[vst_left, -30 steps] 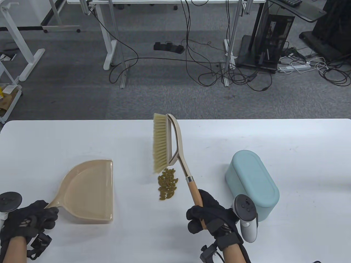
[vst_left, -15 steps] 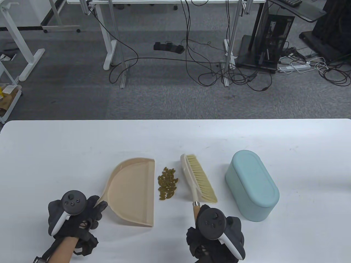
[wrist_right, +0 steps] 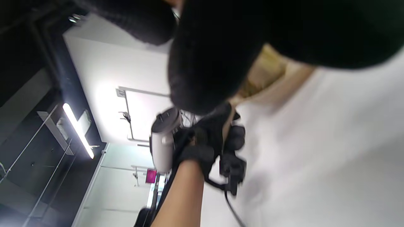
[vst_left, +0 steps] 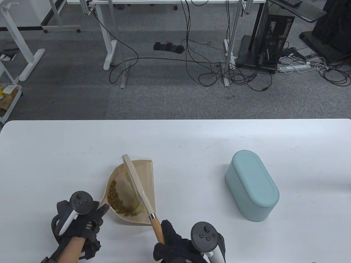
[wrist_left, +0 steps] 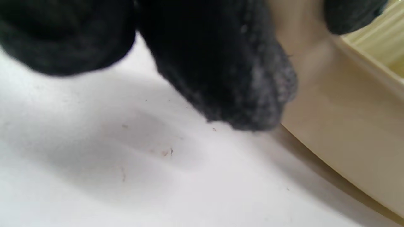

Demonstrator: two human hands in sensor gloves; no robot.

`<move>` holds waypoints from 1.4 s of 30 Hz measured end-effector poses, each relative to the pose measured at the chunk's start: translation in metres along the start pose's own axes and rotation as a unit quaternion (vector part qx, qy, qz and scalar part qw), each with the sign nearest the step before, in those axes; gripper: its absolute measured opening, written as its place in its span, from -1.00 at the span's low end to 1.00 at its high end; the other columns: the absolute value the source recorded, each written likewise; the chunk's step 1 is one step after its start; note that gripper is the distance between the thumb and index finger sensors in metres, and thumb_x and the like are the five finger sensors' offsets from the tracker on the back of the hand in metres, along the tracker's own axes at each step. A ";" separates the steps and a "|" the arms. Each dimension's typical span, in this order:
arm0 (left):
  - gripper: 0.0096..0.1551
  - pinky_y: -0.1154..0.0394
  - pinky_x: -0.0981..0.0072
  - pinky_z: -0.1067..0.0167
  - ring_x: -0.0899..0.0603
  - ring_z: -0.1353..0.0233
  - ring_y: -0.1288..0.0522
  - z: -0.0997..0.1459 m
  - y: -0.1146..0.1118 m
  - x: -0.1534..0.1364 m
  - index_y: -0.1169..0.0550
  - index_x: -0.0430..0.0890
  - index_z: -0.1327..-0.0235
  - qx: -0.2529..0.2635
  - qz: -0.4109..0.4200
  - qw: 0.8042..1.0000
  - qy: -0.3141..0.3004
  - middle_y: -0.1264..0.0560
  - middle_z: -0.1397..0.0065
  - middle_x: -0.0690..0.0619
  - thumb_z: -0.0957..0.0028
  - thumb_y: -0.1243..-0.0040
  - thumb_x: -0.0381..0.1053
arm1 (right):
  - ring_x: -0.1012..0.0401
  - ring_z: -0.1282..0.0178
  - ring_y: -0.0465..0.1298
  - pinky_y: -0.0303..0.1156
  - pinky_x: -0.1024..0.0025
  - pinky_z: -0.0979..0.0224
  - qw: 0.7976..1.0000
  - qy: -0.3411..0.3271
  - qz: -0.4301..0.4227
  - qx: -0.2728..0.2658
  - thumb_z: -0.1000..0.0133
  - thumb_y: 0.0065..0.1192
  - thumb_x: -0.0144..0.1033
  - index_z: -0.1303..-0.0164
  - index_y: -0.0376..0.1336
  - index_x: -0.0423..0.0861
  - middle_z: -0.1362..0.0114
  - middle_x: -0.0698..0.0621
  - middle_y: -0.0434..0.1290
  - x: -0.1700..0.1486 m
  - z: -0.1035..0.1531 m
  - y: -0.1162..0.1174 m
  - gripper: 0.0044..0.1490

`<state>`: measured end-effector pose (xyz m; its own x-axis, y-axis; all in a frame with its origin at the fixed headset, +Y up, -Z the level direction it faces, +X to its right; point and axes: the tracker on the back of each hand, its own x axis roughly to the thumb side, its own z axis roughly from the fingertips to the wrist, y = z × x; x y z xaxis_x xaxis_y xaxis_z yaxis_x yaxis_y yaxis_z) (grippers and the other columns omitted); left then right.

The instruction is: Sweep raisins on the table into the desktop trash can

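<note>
Finishing the sweep: we judge the raisins [vst_left: 119,201] are gathered, lying in a curved heap inside the dustpan [vst_left: 149,175] toward its back wall, just ahead of our left fingertips. We can't pick out any strays on the table [vst_left: 192,142]. To close this step well, we'd keep the brush [vst_left: 137,183] pressed into the pan as a gate, then tip the pan's lip up before lifting, so nothing rolls out the open edge.

Left hand [vst_left: 82,222]: fingers wrapped round the pan's handle stub, holding it against the table; the left wrist view shows a fingertip [wrist_left: 240,94] resting beside the pan's outer wall. Right hand [vst_left: 175,246]: fingers closed round the brush's wooden handle, the brush head running diagonally away from them across the pan's floor, bristles facing the raisins.

Trash can [vst_left: 251,186] stands well off beyond our right hand, lid on, we think. The next carry has to cross that gap level.
</note>
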<state>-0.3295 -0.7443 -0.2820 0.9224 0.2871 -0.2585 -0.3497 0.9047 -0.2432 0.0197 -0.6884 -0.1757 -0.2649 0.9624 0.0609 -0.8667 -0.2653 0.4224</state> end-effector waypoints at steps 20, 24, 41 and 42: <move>-0.19 -0.68 0.22 0.40 0.12 0.49 -0.76 -0.003 -0.021 -0.011 -0.46 -0.10 -0.34 -0.012 0.032 0.999 0.006 -0.72 0.21 0.14 -0.09 0.10 0.44 | 0.04 0.32 0.71 0.59 0.02 0.08 0.811 0.143 0.555 -0.116 -0.02 0.38 -0.26 -0.54 -0.01 -0.37 -0.13 -0.33 0.53 -0.077 -0.080 -0.040 0.00; -0.19 -0.68 0.22 0.39 0.12 0.49 -0.76 -0.004 -0.021 -0.012 -0.46 -0.10 -0.35 -0.015 0.037 0.999 0.008 -0.72 0.21 0.14 -0.09 0.10 0.44 | -0.02 0.24 0.71 0.56 -0.04 0.00 0.790 0.155 0.586 -0.090 -0.01 0.42 -0.25 -0.54 -0.05 -0.37 -0.18 -0.36 0.53 -0.083 -0.087 -0.032 0.05; -0.18 -0.68 0.21 0.38 0.11 0.47 -0.76 -0.004 -0.021 -0.013 -0.46 -0.11 -0.35 -0.016 0.041 0.999 0.008 -0.72 0.20 0.13 -0.09 0.10 0.45 | -0.23 -0.78 -0.35 -0.66 -0.48 -0.38 0.782 0.083 0.573 -0.232 -0.07 0.30 0.19 -0.73 -0.31 0.04 -0.76 -0.13 -0.42 -0.045 -0.029 -0.104 0.25; -0.18 -0.68 0.21 0.38 0.11 0.48 -0.76 -0.004 -0.021 -0.013 -0.46 -0.10 -0.34 -0.015 0.040 0.999 0.008 -0.72 0.20 0.13 -0.08 0.10 0.45 | -0.21 -0.78 -0.41 -0.69 -0.46 -0.37 0.775 0.102 0.568 -0.258 -0.06 0.31 0.19 -0.72 -0.34 0.07 -0.76 -0.12 -0.45 -0.045 -0.023 -0.122 0.27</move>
<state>-0.3348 -0.7686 -0.2775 0.8883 0.3528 -0.2941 -0.4277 0.8688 -0.2495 0.1280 -0.7006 -0.2511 -0.9965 0.0747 -0.0380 -0.0645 -0.9731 -0.2211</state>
